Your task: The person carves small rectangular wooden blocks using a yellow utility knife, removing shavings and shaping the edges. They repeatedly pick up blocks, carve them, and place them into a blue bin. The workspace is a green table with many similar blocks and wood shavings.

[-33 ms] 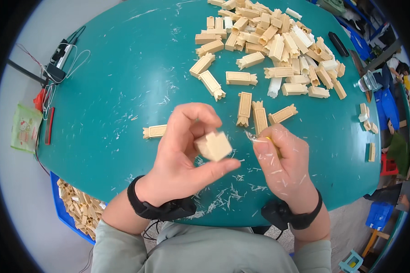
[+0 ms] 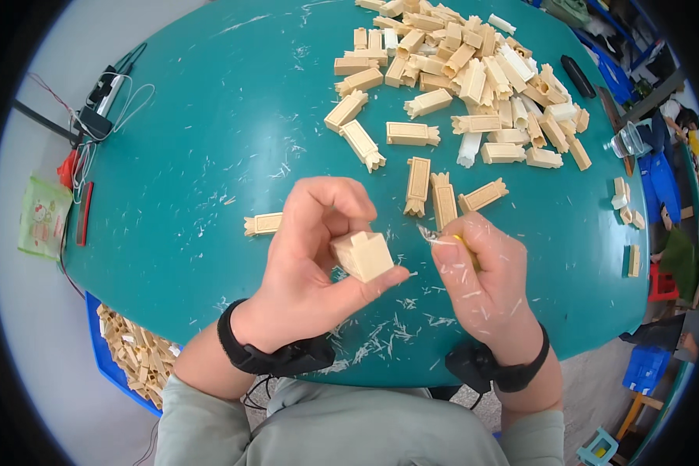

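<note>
1. One cream block (image 2: 370,261) is held over the worktop (image 2: 171,202), toward its near edge; it is pinched by the left hand (image 2: 307,256), between thumb and curled fingers;
2. a pointed tool (image 2: 427,233) is pinched in the right hand's (image 2: 483,272) grip;
3. light, stiff handling seems likely; hold is best taken by the flat sides

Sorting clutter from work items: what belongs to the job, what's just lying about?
Job:
beige block, in left hand
metal-tipped tool, in right hand
probably piled blocks

Lying about, seemingly:
power strip
green bag
clear jar
</note>
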A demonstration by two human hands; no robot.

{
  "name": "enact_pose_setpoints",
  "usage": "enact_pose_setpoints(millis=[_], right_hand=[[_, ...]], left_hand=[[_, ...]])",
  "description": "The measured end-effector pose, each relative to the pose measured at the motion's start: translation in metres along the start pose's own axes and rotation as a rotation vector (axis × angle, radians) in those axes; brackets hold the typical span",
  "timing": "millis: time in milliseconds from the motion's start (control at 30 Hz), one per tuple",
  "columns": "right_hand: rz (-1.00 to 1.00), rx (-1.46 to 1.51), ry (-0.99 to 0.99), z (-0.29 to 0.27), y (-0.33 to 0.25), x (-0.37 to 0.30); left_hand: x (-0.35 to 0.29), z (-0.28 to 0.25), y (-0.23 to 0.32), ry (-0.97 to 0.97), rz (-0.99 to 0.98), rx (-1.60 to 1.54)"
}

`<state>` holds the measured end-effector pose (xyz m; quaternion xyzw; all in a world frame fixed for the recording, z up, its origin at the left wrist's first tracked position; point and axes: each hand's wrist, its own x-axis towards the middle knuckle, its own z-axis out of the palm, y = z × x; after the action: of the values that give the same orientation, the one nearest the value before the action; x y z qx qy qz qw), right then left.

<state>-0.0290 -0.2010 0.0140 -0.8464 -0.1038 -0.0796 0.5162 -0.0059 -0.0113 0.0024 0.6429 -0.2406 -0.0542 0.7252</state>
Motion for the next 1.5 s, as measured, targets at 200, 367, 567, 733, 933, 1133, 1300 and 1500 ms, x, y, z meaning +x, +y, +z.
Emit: enact_pose_setpoints(millis=[200,367,567,733,933,1133,1300,1500], right_hand=[[-0.137,-0.007,-0.023,-0.001,-0.002,-0.003],[-0.246,-0.007,-0.003,-0.002,0.000,-0.002],[-0.282,-0.037,-0.016,-0.001,0.003,-0.002],[-0.297,-0.053,-0.035,0.000,0.005,-0.001],[-0.350,-0.134,-0.017,-0.006,0.009,0.003],[-0.191,-0.149,0.097,-0.005,0.011,0.006],[-0.074,0.002,0.063,-0.008,0.000,0.001],[-0.027,0.053,0.030,-0.001,-0.003,-0.004]], left_hand=[[0.005,-0.005,-0.008,-0.048,0.147,0.082],[0.004,-0.001,0.003,-0.092,0.096,0.153],[-0.001,0.002,-0.004,-0.095,0.081,-0.015],[-0.002,0.004,-0.003,-0.077,0.043,-0.029],[-0.004,0.003,0.001,-0.113,-0.028,-0.092],[-0.005,0.003,0.005,-0.219,-0.027,-0.179],[0.001,0.007,0.014,-0.058,-0.179,-0.324],[-0.002,0.005,-0.002,-0.002,0.079,-0.007]])
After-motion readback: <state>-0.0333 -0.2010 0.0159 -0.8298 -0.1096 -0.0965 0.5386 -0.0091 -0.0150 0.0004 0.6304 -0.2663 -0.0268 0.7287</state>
